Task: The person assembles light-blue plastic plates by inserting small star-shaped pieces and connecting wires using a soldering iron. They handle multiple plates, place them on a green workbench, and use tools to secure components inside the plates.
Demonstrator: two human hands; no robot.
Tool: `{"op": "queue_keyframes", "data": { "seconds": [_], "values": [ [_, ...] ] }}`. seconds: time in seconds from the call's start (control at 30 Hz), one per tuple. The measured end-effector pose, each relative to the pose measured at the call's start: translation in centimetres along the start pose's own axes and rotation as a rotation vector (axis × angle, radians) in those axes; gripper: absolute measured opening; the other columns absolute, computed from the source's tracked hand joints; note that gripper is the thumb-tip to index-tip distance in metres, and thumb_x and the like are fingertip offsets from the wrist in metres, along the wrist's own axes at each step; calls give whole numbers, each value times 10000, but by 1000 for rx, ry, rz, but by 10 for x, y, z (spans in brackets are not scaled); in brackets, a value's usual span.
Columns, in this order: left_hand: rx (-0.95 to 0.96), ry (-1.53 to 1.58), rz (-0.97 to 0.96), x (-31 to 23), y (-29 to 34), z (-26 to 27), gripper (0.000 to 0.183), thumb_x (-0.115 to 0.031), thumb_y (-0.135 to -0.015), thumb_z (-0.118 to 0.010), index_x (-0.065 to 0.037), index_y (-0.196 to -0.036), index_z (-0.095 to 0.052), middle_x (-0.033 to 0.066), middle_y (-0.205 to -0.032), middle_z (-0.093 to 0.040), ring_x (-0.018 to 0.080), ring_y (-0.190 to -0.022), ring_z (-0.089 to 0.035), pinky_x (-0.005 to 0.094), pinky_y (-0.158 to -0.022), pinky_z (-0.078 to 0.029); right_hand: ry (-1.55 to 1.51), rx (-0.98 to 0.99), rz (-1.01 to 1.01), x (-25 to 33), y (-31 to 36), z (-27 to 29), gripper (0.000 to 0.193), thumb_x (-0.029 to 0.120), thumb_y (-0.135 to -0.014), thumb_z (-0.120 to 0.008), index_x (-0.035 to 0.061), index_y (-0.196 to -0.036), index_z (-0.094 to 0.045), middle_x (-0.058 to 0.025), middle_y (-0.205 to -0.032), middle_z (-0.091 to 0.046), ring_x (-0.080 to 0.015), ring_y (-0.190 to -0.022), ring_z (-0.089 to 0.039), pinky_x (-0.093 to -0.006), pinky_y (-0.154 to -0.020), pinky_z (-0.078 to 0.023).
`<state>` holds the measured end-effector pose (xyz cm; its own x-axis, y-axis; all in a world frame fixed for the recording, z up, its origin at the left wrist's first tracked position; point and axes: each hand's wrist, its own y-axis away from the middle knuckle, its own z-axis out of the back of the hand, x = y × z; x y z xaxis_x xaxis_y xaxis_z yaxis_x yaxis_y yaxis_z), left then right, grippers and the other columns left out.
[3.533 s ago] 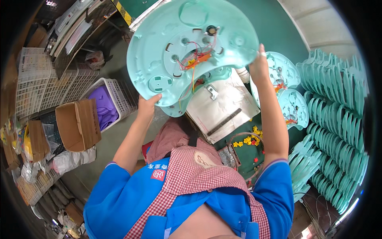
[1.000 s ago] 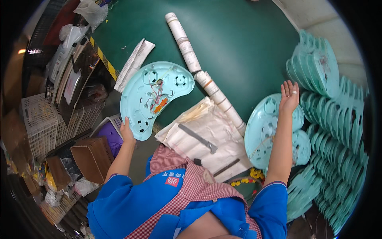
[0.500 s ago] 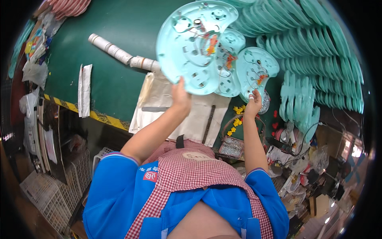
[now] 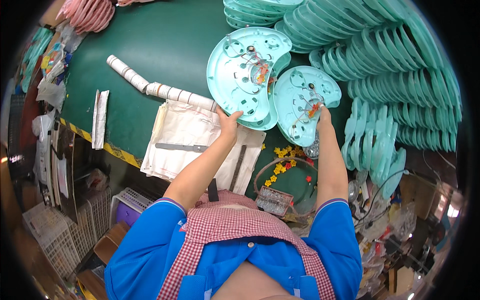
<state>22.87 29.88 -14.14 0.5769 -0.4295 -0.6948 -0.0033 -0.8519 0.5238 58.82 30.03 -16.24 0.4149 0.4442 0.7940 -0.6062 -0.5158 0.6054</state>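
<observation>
My left hand (image 4: pixel 229 125) is closed on the near edge of a turquoise plastic shell (image 4: pixel 235 82), thumb on top. That curved shell is fitted with wires and an orange connector. Another shell (image 4: pixel 270 117) lies beneath it, mostly hidden. Over to the right, my right hand (image 4: pixel 324 116) grips the right rim of a second wired shell (image 4: pixel 295 92), its fingers partly out of sight. The two upper shells sit side by side, tilted, above the green table (image 4: pixel 165 45).
Rows of stacked turquoise shells (image 4: pixel 385 85) line the right side. Nearer are a white paper pad (image 4: pixel 190 132), a rolled paper tube (image 4: pixel 170 92), yellow flower-shaped pieces (image 4: pixel 274 176) and a small box of metal bits (image 4: pixel 274 201). Pink shells (image 4: pixel 90 15) stand far left.
The held shells have come down toward the table. The right-hand shell has shifted left, closer to the other, and the middle shell is now more covered. My right hand has moved slightly farther away.
</observation>
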Motion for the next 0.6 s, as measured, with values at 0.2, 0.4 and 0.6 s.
{"op": "queue_keyframes", "data": {
  "seconds": [0.2, 0.4, 0.6],
  "values": [
    [-29, 15, -90, -21, -14, -16, 980, 111, -587, -511, -143, -1484, -206, 122, -1332, -416, 303, -1227, -456, 373, -985, -455, -113, 137, -156, 0, -18, -9, 340, 229, -941, -512, 47, -1223, -563, -161, -1226, -569, -342, -1084, -562, -515, -975, -434],
    [173, -67, -92, -110, 34, 42, 868, 39, -599, -523, -52, -1431, -290, 152, -1295, -496, 297, -1203, -515, 394, -1019, -463, -208, 190, -60, 7, 7, -4, 280, 220, -922, -560, 14, -1109, -590, -157, -1118, -609, -328, -1003, -589, -474, -926, -460],
    [169, -194, -33, -206, 121, 156, 880, -79, -576, -567, 48, -1411, -319, 220, -1329, -521, 338, -1165, -584, 423, -999, -500, -283, 272, 5, 33, 70, -2, 286, 253, -904, -581, 28, -1078, -603, -150, -1059, -641, -316, -936, -612, -454, -845, -497]
  ]
}}
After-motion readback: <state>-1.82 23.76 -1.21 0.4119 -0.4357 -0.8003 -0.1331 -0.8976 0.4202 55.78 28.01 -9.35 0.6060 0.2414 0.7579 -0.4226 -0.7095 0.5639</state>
